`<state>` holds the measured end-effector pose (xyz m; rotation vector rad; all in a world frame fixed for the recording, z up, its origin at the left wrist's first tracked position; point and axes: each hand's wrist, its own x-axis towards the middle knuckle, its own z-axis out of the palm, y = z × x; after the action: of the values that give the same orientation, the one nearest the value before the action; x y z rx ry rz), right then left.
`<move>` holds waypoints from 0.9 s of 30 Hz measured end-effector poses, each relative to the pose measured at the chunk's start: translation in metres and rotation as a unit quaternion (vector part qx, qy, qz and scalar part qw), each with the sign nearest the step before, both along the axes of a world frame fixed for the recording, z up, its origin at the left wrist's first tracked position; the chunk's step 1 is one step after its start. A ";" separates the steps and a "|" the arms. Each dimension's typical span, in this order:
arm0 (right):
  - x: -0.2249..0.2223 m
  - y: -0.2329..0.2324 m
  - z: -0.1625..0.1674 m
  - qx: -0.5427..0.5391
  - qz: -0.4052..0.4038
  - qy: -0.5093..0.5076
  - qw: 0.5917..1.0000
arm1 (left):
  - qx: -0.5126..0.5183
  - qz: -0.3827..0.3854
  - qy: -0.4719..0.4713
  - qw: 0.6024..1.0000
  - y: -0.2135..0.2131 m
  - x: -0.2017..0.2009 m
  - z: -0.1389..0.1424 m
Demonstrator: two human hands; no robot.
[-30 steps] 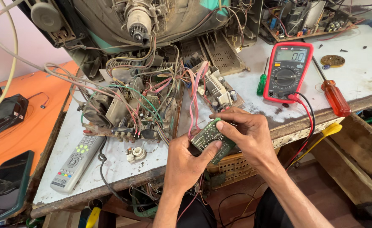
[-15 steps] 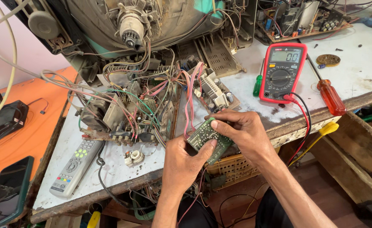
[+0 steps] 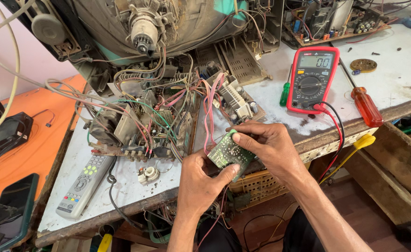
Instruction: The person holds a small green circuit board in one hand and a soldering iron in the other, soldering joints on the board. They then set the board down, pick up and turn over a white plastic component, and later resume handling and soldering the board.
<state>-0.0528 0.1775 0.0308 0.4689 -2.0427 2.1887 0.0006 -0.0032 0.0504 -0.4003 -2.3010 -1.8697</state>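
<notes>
Sprawling across the far worktop (image 3: pixel 401 74), gutted television chassis (image 3: pixel 158 56), top cut off. Nearer, red multimeter (image 3: pixel 311 79) right. At the near edge, both hands, left (image 3: pixel 200 186) and right (image 3: pixel 266 147), gripping small green circuit board (image 3: pixel 228 154), edges hidden under fingers.

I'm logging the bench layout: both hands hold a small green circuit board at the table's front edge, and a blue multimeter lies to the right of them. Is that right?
Not quite. The multimeter is red, not blue, as the head view shows. The rest stands: the left hand and the right hand hold the small green circuit board at the front edge of the table, and the meter lies to the right of them.
</notes>
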 end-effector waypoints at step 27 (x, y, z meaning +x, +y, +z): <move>0.021 -0.011 0.006 0.034 -0.186 0.108 0.976 | -0.107 0.079 0.048 0.990 0.011 -0.018 0.005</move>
<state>-0.0321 0.1664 0.0364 0.2865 -1.9119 1.7743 -0.0170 0.0073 0.0558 -0.3158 -2.3987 -1.5052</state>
